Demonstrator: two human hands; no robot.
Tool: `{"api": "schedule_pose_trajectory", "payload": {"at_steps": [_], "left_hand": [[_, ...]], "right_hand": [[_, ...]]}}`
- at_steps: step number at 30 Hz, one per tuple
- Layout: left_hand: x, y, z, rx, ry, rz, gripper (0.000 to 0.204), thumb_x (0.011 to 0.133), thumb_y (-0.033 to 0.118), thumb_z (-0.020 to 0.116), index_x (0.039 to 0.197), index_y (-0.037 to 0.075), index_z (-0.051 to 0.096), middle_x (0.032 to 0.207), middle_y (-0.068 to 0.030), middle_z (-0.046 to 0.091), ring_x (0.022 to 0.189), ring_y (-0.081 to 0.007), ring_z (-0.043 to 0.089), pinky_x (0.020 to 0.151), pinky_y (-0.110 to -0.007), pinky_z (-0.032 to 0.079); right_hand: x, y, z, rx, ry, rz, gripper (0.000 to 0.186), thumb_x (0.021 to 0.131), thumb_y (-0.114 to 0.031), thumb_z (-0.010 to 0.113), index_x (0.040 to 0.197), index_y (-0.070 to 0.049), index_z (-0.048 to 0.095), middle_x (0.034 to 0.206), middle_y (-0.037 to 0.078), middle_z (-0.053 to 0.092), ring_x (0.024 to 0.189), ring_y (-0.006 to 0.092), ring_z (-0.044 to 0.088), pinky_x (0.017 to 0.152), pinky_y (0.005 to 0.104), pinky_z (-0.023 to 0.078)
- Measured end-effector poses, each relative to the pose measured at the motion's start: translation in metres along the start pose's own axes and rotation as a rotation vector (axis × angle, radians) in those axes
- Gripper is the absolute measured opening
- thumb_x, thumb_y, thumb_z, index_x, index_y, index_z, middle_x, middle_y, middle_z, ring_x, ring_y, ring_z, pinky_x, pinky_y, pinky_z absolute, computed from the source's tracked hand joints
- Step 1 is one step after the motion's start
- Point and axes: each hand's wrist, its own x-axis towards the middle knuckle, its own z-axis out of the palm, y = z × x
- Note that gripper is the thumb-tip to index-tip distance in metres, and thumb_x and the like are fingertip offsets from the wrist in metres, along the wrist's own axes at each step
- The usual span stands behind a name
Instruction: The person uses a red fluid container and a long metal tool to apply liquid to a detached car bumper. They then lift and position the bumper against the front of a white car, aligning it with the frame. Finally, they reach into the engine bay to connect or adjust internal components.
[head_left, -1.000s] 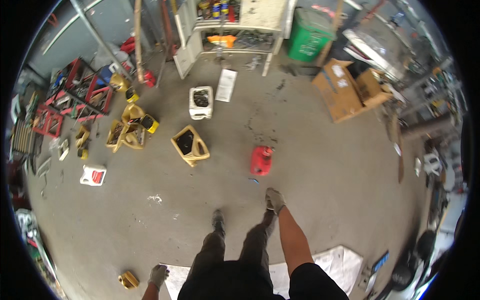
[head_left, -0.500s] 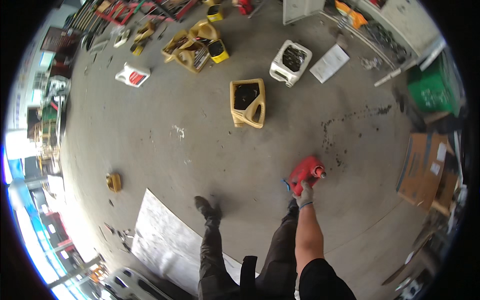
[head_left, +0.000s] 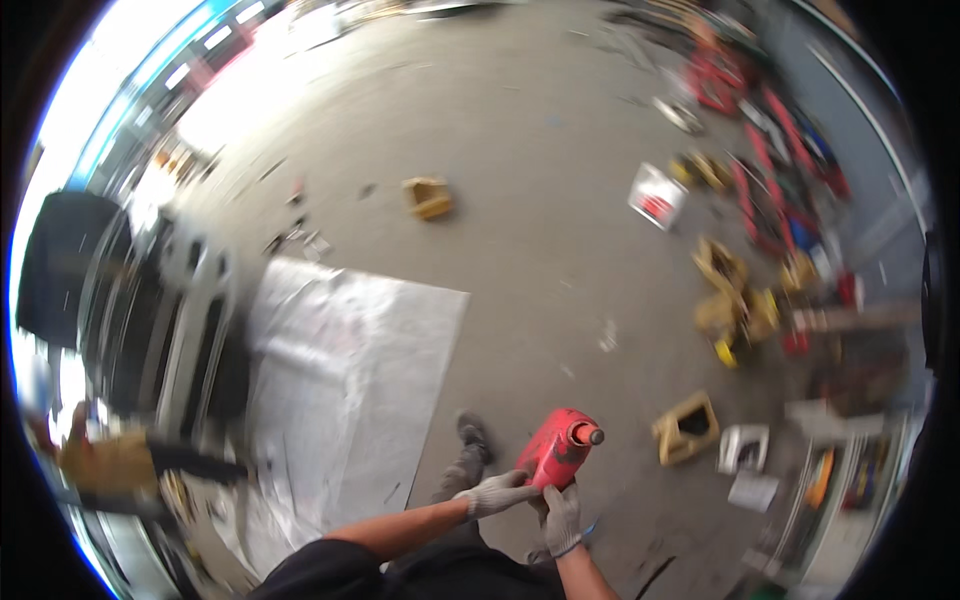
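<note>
A scuffed red jug [head_left: 556, 450] with a short capped or tipped neck is held up in front of me, tilted so the neck points to the far right. My right hand [head_left: 563, 522], in a pale knit glove, is closed on its near end. Also gloved, my left hand [head_left: 497, 494] grips the jug's lower left side; its fingertips are partly hidden against the jug. Motion blur hides the finer details.
A white sheet [head_left: 350, 370] covers floor to my left, with car parts [head_left: 180, 330] beyond it. Another person [head_left: 115, 465] is at the far left. Cut-open tan jugs [head_left: 688, 428], a white container [head_left: 743, 448] and a red frame [head_left: 715, 75] are on the right.
My left hand has come into view and taken hold of the red jug beside my right hand. My view has turned left, so the floor items now appear farther right.
</note>
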Motion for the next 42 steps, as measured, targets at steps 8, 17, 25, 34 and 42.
{"api": "schedule_pose_trajectory", "payload": {"at_steps": [8, 17, 25, 34, 42], "left_hand": [[-0.101, 0.012, -0.277, -0.77, 0.342, 0.397, 0.05, 0.088, 0.046, 0.063, 0.11, 0.0, 0.065, 0.097, -0.0065, 0.067, 0.091, -0.0146, 0.062, 0.085, -0.03, 0.049], [-0.203, -0.023, -0.525, -0.351, 0.623, 0.055, 0.056, 0.079, 0.058, 0.057, 0.077, 0.003, 0.067, 0.073, -0.0097, 0.062, 0.072, -0.0226, 0.06, 0.072, -0.036, 0.045], [-0.24, -0.092, -0.69, -0.784, 0.747, -0.157, 0.044, 0.078, 0.051, 0.066, 0.082, 0.007, 0.066, 0.07, -0.0026, 0.06, 0.062, -0.0088, 0.054, 0.056, -0.024, 0.044], [-0.26, -0.124, -0.884, -1.032, 1.015, -0.017, 0.04, 0.077, 0.046, 0.067, 0.078, 0.005, 0.065, 0.069, 0.0005, 0.059, 0.06, -0.0086, 0.052, 0.056, -0.026, 0.043], [-0.232, -0.234, -1.148, -1.066, 1.088, -0.024, 0.058, 0.076, 0.05, 0.067, 0.102, -0.002, 0.068, 0.088, -0.007, 0.067, 0.077, -0.0152, 0.061, 0.071, -0.031, 0.05]], "right_hand": [[0.108, -0.038, 0.294, -1.291, -0.762, -0.149, 0.069, 0.087, -0.004, 0.053, 0.151, -0.003, 0.024, 0.142, 0.014, 0.046, 0.122, 0.0253, 0.053, 0.1, 0.0366, 0.045], [0.281, -0.018, 0.59, -1.34, -0.753, -0.422, 0.065, 0.079, -0.019, 0.071, 0.135, 0.003, 0.046, 0.106, 0.013, 0.06, 0.089, 0.018, 0.06, 0.08, 0.0314, 0.053], [0.419, 0.081, 0.835, -1.609, -1.356, -0.256, 0.058, 0.078, -0.044, 0.07, 0.121, -0.006, 0.062, 0.117, 0.017, 0.062, 0.106, 0.0296, 0.063, 0.092, 0.038, 0.049], [0.51, 0.134, 1.093, -1.658, -1.572, -0.164, 0.055, 0.078, -0.046, 0.067, 0.117, -0.007, 0.065, 0.094, 0.017, 0.071, 0.092, 0.0291, 0.069, 0.084, 0.0366, 0.052], [0.641, 0.177, 1.326, -1.384, -1.263, -0.337, 0.031, 0.081, -0.021, 0.071, 0.105, -0.002, 0.069, 0.079, 0.003, 0.067, 0.069, 0.0069, 0.057, 0.067, 0.0248, 0.05]]}}
